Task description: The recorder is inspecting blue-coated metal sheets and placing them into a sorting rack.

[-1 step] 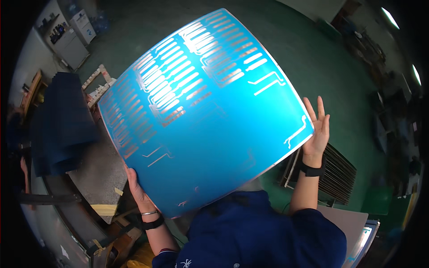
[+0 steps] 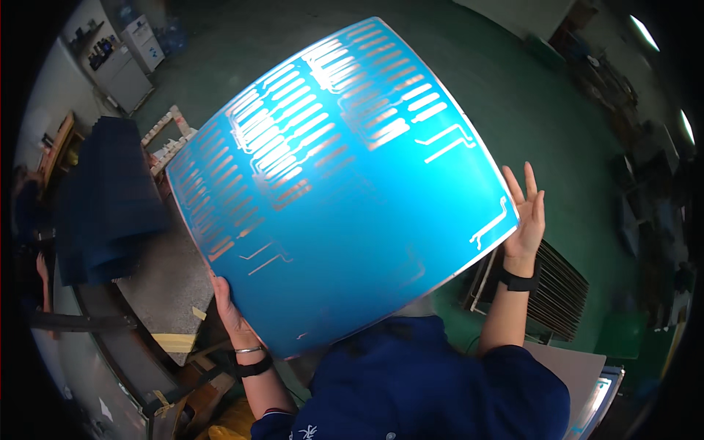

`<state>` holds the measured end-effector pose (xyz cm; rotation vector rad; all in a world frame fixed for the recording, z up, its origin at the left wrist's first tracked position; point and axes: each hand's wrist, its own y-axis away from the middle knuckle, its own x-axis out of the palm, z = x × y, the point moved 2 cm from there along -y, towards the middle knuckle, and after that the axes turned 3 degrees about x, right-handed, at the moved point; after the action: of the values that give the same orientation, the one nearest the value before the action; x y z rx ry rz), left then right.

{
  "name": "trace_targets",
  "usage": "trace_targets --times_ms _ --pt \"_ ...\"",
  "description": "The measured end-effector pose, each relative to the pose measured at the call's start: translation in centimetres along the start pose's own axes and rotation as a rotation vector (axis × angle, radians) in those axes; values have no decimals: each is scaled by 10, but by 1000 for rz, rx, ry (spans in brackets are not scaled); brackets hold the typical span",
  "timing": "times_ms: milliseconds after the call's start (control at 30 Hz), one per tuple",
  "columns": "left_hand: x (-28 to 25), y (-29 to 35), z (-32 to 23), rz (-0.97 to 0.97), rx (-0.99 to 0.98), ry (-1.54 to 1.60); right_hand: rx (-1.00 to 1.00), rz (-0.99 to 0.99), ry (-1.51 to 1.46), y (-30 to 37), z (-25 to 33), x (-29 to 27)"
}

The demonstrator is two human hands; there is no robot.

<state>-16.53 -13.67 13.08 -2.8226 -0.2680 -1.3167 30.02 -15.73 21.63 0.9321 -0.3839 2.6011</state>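
A large blue panel (image 2: 330,249) fills the middle of the head view, tilted, with shiny metallic strips and circuit-like tracks across its far part. My left hand (image 2: 231,312) grips its lower left edge, the thumb lying along the rim and the other fingers mostly hidden beneath. At the right corner, the palm of my right hand (image 2: 525,224) bears against the panel's edge. Several of its fingers stretch out past the rim, while its thumb is hidden. Both hands hold the panel up in front of my dark blue shirt.
A grey work table (image 2: 165,293) with yellow tape stands at left, beside dark blue hanging sheets (image 2: 110,198). A slatted metal rack (image 2: 561,293) is beyond my right forearm. A person's arm (image 2: 43,275) shows at the far left. Green floor (image 2: 543,110) lies beyond the panel.
The panel and both hands sit slightly farther right in the picture, and the surroundings have shifted a little too. My hold on the panel looks the same.
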Motion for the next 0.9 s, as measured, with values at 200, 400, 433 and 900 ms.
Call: trace_targets --times_ms 200,400,433,900 --pt "-3 12 -11 -14 27 -91 285 69 370 -22 10 -31" --pt "4 21 -25 17 41 -121 480 267 681 -58 -14 -34" --pt "3 20 -26 44 6 -138 477 291 674 -62 -20 -30" --pt "42 9 -39 204 15 -410 136 85 486 -62 -29 -33"
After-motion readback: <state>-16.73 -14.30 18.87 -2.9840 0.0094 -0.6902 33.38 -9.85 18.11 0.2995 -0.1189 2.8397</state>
